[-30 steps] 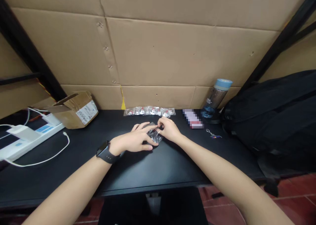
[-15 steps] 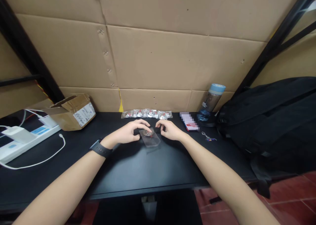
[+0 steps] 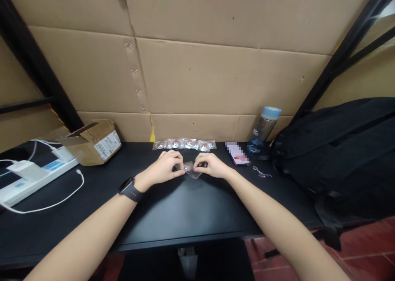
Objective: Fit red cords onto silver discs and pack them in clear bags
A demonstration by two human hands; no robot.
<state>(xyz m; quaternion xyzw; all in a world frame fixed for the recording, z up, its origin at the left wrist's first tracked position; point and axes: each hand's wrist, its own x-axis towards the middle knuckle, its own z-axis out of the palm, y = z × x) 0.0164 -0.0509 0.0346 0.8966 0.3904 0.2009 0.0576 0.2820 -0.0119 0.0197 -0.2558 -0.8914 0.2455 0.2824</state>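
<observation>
The left hand point(image 3: 165, 167) and right hand point(image 3: 213, 166) pinch opposite sides of a small clear plastic bag point(image 3: 195, 175) holding a round silvery piece point(image 3: 187, 167), low over the black desk point(image 3: 185, 209). Uneven pulling could tear the thin film and drop the piece. Half a second ago, only the left touched the bag.

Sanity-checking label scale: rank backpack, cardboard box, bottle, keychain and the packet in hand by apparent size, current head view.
1. Backpack
2. Cardboard box
3. Bottle
Smallest, unranked: packet and keychain; fingers cover part of the packet.
</observation>
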